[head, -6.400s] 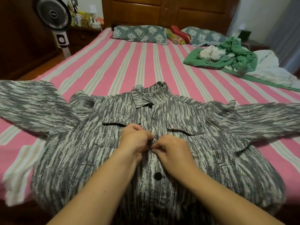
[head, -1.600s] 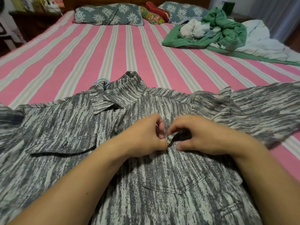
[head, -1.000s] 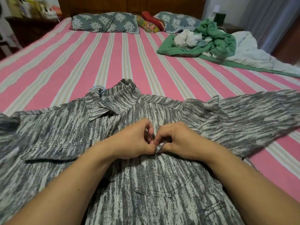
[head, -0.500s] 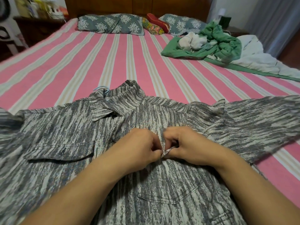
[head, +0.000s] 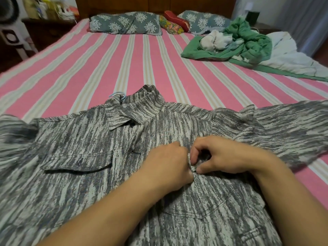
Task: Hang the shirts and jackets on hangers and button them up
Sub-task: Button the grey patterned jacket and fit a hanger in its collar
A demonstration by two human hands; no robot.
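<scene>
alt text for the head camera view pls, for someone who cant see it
Two bare hands, left hand and right hand, pinch the front edge of a grey streaked jacket spread on a pink striped bed. A blue hanger hook pokes out by its collar.

The hanger [head: 117, 96] is buried under the jacket [head: 74, 167] except a blue hook, and both sleeves run past the edges.

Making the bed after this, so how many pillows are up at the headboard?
3: a grey floral pillow left of centre, a small red and patterned pillow in the middle, another grey floral pillow to its right, partly hidden by the green clothes pile.
</scene>
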